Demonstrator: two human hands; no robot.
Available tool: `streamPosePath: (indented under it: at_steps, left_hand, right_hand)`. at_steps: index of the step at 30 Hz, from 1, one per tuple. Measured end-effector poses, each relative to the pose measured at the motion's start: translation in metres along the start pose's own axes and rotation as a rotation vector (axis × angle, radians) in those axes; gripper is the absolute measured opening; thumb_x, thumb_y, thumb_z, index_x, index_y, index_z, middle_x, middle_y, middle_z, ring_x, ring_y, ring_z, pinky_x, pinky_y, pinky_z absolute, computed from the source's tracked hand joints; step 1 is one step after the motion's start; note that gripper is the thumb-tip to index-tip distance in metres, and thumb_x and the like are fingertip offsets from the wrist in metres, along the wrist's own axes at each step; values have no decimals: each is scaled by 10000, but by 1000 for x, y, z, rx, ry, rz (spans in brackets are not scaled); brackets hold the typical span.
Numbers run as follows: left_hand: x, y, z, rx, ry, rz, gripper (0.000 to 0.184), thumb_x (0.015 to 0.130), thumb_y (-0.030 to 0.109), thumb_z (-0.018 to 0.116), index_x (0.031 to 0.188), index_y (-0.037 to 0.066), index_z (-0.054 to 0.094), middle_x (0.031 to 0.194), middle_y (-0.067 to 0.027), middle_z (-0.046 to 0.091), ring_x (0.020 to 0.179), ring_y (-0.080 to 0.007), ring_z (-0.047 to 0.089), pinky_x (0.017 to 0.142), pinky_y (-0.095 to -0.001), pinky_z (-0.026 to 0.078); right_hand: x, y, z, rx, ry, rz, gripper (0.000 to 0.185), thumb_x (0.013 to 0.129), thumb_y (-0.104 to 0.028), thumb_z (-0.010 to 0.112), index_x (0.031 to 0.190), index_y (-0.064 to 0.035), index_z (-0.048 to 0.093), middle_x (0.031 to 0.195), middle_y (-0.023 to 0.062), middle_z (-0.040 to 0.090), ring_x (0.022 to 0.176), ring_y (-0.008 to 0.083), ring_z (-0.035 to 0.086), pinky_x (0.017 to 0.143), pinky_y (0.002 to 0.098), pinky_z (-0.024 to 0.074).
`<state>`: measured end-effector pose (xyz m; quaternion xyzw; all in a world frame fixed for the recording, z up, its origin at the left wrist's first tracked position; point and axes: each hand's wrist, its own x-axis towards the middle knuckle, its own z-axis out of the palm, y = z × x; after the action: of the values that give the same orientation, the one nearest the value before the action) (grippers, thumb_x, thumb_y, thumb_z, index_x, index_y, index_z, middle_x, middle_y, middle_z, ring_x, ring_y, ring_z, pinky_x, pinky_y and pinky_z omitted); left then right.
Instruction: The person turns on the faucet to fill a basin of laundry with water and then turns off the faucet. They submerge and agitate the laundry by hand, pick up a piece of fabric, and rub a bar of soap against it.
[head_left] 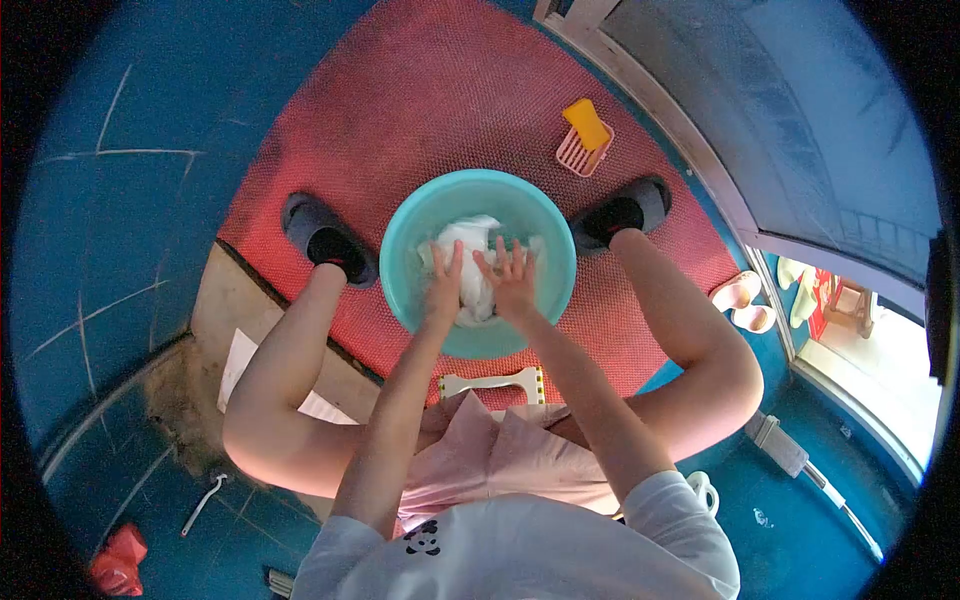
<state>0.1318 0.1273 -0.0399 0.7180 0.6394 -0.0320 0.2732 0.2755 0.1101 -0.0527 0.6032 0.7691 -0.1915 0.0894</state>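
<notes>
As the turquoise basin [480, 188] is sitting between grey slippers [306, 216], presumably for reach, left hand [443, 294] and right hand [514, 290] are splaying wide over white cloth [476, 292], gripping nothing.

The basin [481, 186] is turquoise and the cloth [473, 290] white. Beneath spreads a mat [430, 110], red with a fine, speckled pattern. The block [586, 124] is yellow-orange, its slatted dish [578, 158] pink. Slippers [306, 214] are dark grey; shorts [530, 455] pale pink; the shirt [540, 550] white with a black-and-white panda print [423, 538]. Pale lines cross the blue tiles [100, 230]. The stool [490, 382] is whitish, with yellow-and-black edging.
</notes>
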Motion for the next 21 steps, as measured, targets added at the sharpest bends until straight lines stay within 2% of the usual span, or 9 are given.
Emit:
streamPosePath:
  at_steps: [1, 2, 4, 7, 9, 13, 17, 20, 21]
  left_hand:
    - [5, 2, -2, -3, -10, -7, 870, 666, -73, 508, 1352, 256, 85, 1389, -189, -44, 1081, -430, 419, 781, -406, 466]
    - [11, 4, -5, 43, -65, -50, 842, 674, -66, 503, 1348, 254, 113, 1390, -187, -26, 1044, -413, 454, 773, -395, 470]
    - [24, 5, -9, 96, -135, -96, 814, 682, -59, 498, 1344, 253, 141, 1392, -186, -8, 1008, -396, 490, 766, -384, 474]
    - [41, -1, 4, 233, -322, -145, 743, 699, -24, 505, 1324, 254, 215, 1392, -175, 51, 963, -354, 523, 747, -360, 479]
    - [43, -12, 22, 301, -182, -55, 677, 698, 55, 553, 1287, 259, 289, 1383, -156, 118, 956, -324, 527, 744, -374, 473]
    - [49, -16, 22, 327, -199, -34, 710, 648, 116, 630, 1267, 261, 314, 1373, -135, 159, 987, -314, 508, 756, -412, 459]
    - [48, 2, -8, 401, -190, -65, 777, 573, 156, 703, 1249, 233, 330, 1294, -99, 273, 993, -289, 490, 765, -417, 449]
    - [42, 1, -10, 395, -113, -46, 797, 553, 161, 719, 1245, 217, 329, 1221, -82, 330, 983, -292, 485, 773, -416, 445]
    - [39, -4, -5, 349, -83, -43, 792, 554, 162, 718, 1242, 210, 329, 1180, -80, 356, 969, -299, 488, 775, -421, 443]
  right_hand:
    - [6, -2, 11, -38, 174, 43, 823, 720, -274, 594, 1343, -333, 59, 1404, 147, -8, 1285, 363, -11, 995, 555, 71]
    - [11, -2, 21, -33, 163, 40, 823, 720, -274, 594, 1343, -333, 59, 1404, 147, -8, 1285, 363, -11, 995, 555, 71]
    - [21, -5, 26, 50, -1, 135, 721, 777, -193, 505, 1338, -353, 81, 1403, 158, -14, 1285, 365, -5, 992, 562, 58]
    - [29, -1, 23, 128, -77, 158, 717, 779, -158, 494, 1339, -350, 89, 1405, 156, -28, 1286, 364, 2, 994, 554, 50]
    - [33, 0, 20, 120, -154, 180, 711, 783, -171, 487, 1344, -331, 81, 1404, 157, -34, 1286, 364, -3, 995, 548, 39]
    - [44, -5, 21, -34, -236, 195, 706, 800, -227, 461, 1358, -267, 31, 1400, 164, -33, 1285, 363, -9, 996, 534, 10]
    - [39, -7, 16, -107, -257, 213, 704, 817, -269, 431, 1359, -243, -18, 1399, 165, -44, 1280, 369, 5, 994, 531, -10]
    - [32, -1, 16, 45, -135, 162, 739, 795, -220, 468, 1356, -252, -12, 1389, 171, 36, 1275, 366, 42, 992, 539, -11]
    - [28, 1, 24, 82, -51, 99, 773, 767, -196, 501, 1356, -247, 2, 1358, 177, 120, 1263, 359, 102, 993, 540, 20]
